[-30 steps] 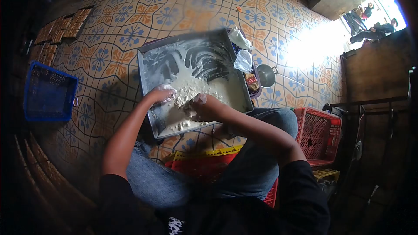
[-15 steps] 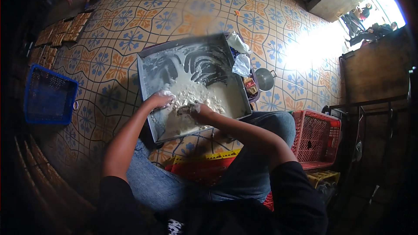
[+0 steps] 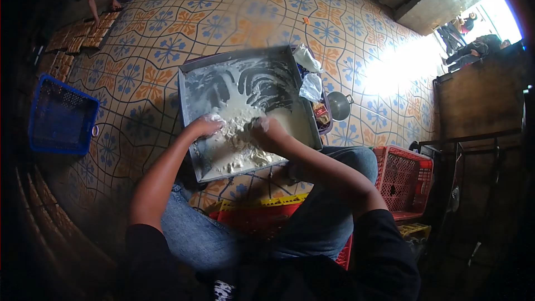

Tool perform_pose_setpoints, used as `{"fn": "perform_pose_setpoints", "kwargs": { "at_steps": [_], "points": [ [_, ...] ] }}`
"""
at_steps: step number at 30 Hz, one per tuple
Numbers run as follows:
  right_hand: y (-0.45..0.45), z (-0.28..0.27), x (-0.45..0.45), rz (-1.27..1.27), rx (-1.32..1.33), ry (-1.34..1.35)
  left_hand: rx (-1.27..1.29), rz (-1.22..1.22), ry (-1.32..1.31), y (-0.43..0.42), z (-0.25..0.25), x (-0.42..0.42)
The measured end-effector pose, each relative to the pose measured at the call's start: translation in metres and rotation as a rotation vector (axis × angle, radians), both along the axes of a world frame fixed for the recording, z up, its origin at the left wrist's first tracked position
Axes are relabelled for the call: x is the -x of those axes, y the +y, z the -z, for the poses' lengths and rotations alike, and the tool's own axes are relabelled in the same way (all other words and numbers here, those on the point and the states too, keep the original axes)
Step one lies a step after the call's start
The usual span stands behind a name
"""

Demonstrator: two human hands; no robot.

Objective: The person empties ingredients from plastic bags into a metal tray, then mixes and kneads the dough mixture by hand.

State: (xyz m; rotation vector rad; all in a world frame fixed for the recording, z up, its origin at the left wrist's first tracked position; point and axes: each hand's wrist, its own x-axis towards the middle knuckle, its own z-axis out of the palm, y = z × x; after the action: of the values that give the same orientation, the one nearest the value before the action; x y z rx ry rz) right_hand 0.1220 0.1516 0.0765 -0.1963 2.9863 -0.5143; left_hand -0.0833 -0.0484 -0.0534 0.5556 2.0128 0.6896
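A large square metal tray [image 3: 185, 97] sits in front of my knees. In it lies wet, lumpy white dough [image 3: 239, 117], with runny batter smeared over the tray's far half. My left hand [image 3: 208, 126] is at the tray's left side, coated in white, its fingers curled into the edge of the dough. Toward the tray's middle, my right hand [image 3: 268, 132] is closed at the dough, and its fingers are partly blurred and hidden. Loose clumps lie close to the near rim.
A purple crate [image 3: 327, 128] under the tray's right side holds white bags [image 3: 311, 86] and a brown packet [image 3: 321, 112]. Beside it stands a metal pan [image 3: 339, 106]. A blue crate [image 3: 64, 114] is left, a red crate [image 3: 404, 184] right. Another person's arm [image 3: 93, 8] reaches toward stacked brown slabs [image 3: 83, 36].
My right hand has moved up and slightly right, away from the near rim, exposing clumps there. My left hand stays nearly in place. The other person's arm has reached down to the slabs.
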Motion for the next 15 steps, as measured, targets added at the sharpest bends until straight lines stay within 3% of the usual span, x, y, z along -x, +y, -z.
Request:
{"fn": "perform_pose_setpoints", "kwargs": {
  "at_steps": [2, 5, 6, 9, 14, 15],
  "points": [
    [-0.006, -0.003, -0.010, -0.153, 0.047, -0.054, -0.044, -0.075, -0.072, -0.001, -0.006, -0.006],
    [-0.005, 0.006, -0.021, -0.259, 0.187, 0.126, -0.012, -0.041, -0.145, 0.001, -0.018, -0.007],
    [-0.004, 0.006, -0.021, -0.224, 0.155, 0.173, 0.013, -0.006, -0.164, 0.001, -0.015, -0.005],
    [0.009, 0.005, -0.011, -0.101, -0.137, -0.011, 0.002, 0.020, -0.209, 0.002, -0.015, -0.005],
    [0.013, 0.044, -0.006, -0.054, -0.120, -0.116, -0.031, -0.066, -0.228, 0.006, -0.026, -0.022],
    [0.007, 0.061, -0.008, -0.082, -0.047, -0.025, -0.063, -0.095, -0.220, 0.005, -0.024, -0.024]
  ]
}}
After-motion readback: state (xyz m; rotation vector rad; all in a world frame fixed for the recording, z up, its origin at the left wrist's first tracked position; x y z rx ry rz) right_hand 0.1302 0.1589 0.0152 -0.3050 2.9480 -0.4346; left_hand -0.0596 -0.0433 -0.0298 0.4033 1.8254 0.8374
